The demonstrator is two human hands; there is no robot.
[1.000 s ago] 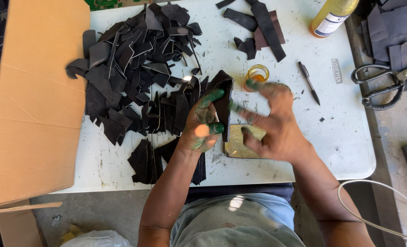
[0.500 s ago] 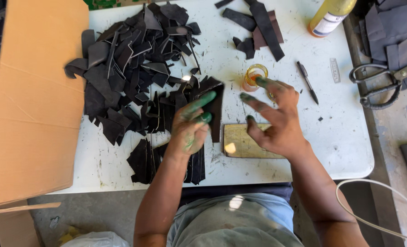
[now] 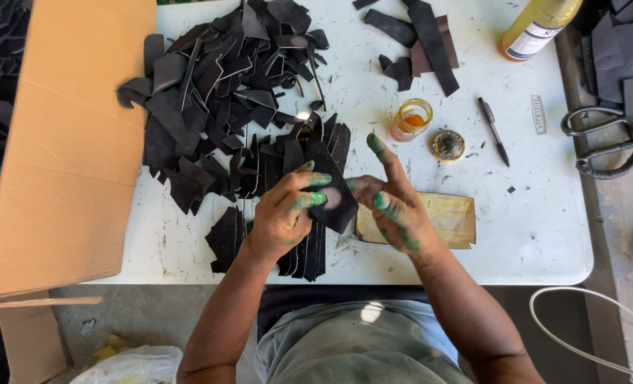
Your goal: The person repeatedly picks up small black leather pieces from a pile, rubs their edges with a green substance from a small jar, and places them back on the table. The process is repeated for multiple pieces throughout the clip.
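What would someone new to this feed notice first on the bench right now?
Probably the green-stained fingers: the left hand and right hand meet over one black leather piece at the table's near edge. Behind them a big heap of black leather scraps covers the white table, with a cardboard sheet at the left. A small open jar of amber liquid stands just beyond the right hand.

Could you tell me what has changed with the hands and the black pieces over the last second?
The left hand has lifted one black piece off the row and holds it up. The right hand has come off the tan card to meet that piece, fingers spread. The small glue jar, its lid, the pen and the black pile lie as before.
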